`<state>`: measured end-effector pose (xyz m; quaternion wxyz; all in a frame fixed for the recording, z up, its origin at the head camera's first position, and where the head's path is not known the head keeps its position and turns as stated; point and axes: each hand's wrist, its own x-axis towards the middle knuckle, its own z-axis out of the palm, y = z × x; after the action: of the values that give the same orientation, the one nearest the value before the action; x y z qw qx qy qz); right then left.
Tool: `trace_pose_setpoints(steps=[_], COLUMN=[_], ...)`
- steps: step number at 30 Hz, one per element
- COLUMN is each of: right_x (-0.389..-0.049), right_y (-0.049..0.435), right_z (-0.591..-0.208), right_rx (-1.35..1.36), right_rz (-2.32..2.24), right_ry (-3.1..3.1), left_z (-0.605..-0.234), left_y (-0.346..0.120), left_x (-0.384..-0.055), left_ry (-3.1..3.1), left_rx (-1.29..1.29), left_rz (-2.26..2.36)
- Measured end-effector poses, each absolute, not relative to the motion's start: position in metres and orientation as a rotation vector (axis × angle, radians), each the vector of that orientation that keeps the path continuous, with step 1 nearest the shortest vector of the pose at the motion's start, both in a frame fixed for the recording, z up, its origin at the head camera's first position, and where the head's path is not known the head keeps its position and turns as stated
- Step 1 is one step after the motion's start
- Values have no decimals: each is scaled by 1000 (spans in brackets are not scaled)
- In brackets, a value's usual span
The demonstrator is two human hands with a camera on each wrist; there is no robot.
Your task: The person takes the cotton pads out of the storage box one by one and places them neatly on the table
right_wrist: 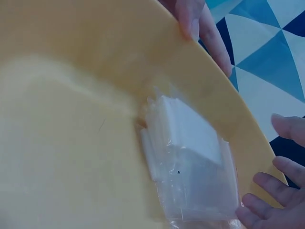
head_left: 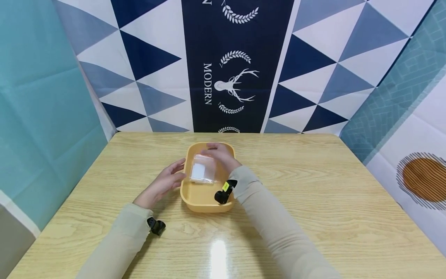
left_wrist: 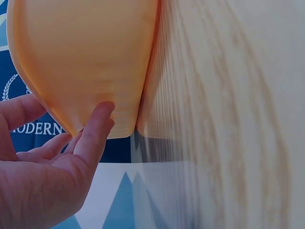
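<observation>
A yellow plastic basin (head_left: 205,199) sits on the table and contains a stack of clear plastic zip bags (head_left: 204,170) with white patches. My left hand (head_left: 167,181) is at the basin's left rim, its fingers loosely spread. In the left wrist view, one fingertip of the left hand (left_wrist: 47,186) overlaps the outer wall while others lie by the rim. Over the basin's far right part reaches my right hand (head_left: 221,155), fingers extended and holding nothing. The right wrist view has the right hand (right_wrist: 281,195) beside the bags (right_wrist: 195,152), fingertips near their edge.
The wooden table (head_left: 313,193) spreads around the basin. A patterned cloth backdrop (head_left: 150,69) hangs behind the table's far edge, with more fabric at both sides. Black wrist cameras are strapped over both beige sleeves (head_left: 271,224); the right one overlaps the basin's near right corner.
</observation>
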<state>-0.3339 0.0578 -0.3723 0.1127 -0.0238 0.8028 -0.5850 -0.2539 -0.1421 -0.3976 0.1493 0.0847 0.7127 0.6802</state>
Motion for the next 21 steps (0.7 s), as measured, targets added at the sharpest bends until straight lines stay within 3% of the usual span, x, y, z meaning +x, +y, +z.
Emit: trace_pose_setpoints(steps=[14, 21], right_x=[-332, -333], right_y=[62, 62], right_z=[-375, -378], right_rx=[-398, -427], right_rz=[-1236, -1131], right_ry=[2276, 2239], left_z=[-398, -398], left_y=[-143, -142], left_x=[-252, -251], left_ry=[2053, 2044], left_rx=[235, 225], left_rz=[1957, 1974])
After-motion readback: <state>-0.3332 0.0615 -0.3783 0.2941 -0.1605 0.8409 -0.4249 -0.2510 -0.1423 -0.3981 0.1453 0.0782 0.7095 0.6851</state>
